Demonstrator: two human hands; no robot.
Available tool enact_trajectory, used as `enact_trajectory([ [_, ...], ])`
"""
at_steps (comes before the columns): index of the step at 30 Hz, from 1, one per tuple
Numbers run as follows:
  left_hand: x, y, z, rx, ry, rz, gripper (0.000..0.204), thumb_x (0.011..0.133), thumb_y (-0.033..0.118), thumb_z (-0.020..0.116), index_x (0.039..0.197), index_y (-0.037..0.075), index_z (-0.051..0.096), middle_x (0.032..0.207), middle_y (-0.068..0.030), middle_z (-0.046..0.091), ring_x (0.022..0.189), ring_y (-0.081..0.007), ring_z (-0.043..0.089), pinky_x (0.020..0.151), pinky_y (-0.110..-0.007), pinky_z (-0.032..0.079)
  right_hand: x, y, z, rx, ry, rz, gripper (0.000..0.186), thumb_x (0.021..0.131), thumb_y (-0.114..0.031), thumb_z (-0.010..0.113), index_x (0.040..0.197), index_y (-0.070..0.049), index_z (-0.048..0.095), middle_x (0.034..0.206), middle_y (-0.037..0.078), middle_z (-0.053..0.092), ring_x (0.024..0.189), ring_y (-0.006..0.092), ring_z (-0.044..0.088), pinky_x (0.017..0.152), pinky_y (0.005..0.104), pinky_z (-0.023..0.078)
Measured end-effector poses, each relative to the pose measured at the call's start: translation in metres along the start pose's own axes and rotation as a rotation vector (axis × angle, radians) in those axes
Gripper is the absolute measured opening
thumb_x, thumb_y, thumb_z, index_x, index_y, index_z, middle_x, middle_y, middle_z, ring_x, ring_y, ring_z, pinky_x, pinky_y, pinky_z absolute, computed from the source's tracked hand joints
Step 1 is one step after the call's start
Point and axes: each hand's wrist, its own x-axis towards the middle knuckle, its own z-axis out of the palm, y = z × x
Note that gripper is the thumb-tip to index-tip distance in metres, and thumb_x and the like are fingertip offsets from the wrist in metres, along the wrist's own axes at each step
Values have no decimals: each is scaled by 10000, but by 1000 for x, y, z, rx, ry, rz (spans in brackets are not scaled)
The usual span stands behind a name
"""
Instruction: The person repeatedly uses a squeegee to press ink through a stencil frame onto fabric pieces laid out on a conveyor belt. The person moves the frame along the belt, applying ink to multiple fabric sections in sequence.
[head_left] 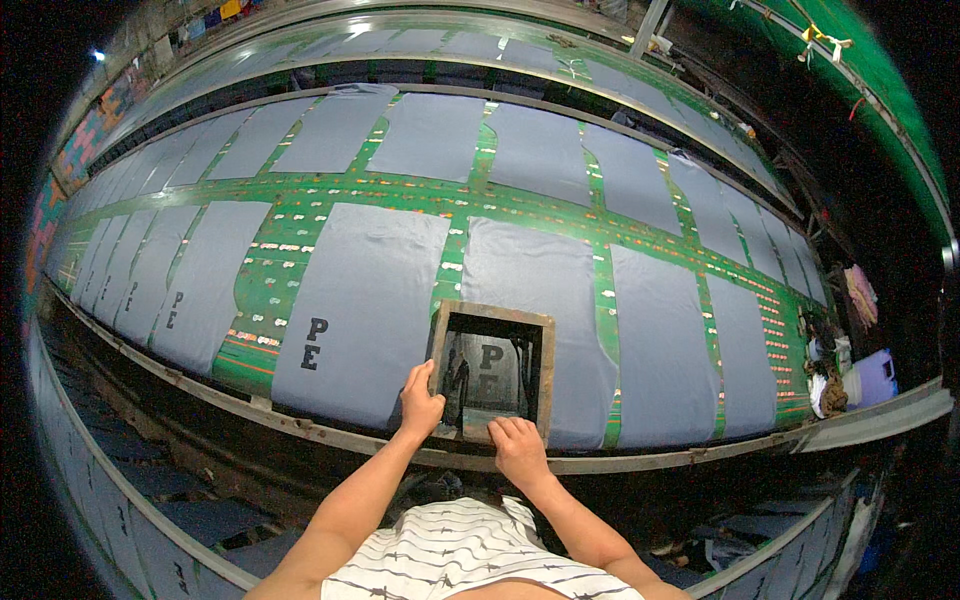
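A wooden-edged printing screen point(546, 372) lies on a grey-blue fabric panel point(530, 262) at the near edge of the long table. Black ink smears and dark letter shapes show inside its mesh. My left hand point(421, 402) is closed on the screen's left side bar, thumb upward. At the near end of the screen, my right hand point(518, 450) has its fingers curled over a flat, pale-edged squeegee point(478, 424); its lower part is hidden. Just left, another fabric panel point(365, 280) carries black printed letters.
Rows of similar grey-blue panels lie on the green table point(285, 230), several at the left printed. A metal rail point(640, 460) runs along the near edge. A purple container point(877, 377) and crumpled cloths point(828, 385) sit at the right end. More tables stand behind and below.
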Motion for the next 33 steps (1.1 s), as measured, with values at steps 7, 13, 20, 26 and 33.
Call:
enact_trajectory([
  [7,-1,3,0,17,-9,-20,666,729,-60,604,1386,15,530,1345,-169,558,1254,-393,534,1028,-439,463,-6,-5,-13,88,-91,31,396,792,-180,752,1138,-23,642,1148,142,665,1078,312,624,925,425,482],
  [13,0,4,-3,34,-21,-13,662,733,-60,598,1387,5,521,1349,-173,551,1269,-388,526,1041,-449,453,-1,34,-12,284,280,461,526,880,-358,747,1228,20,638,1142,221,688,1072,390,644,942,477,492],
  [20,0,1,0,-22,-19,-23,663,729,-76,586,1384,-1,519,1365,-182,546,1292,-391,512,1062,-449,441,-17,86,21,335,126,999,488,973,-446,598,1060,22,706,1055,237,673,1007,410,633,891,477,488],
  [26,-6,11,1,-11,40,-1,683,718,-112,566,1391,-7,514,1417,-200,521,1338,-386,485,1114,-438,405,-14,68,22,281,152,1006,528,961,-494,587,1009,14,723,991,237,657,955,416,628,845,490,489],
  [33,5,49,5,-13,99,128,685,700,-132,544,1378,-30,517,1395,-214,528,1339,-382,479,1134,-419,385,-17,79,-15,355,266,877,471,966,-445,621,1070,7,704,948,191,636,886,382,623,799,458,493],
])
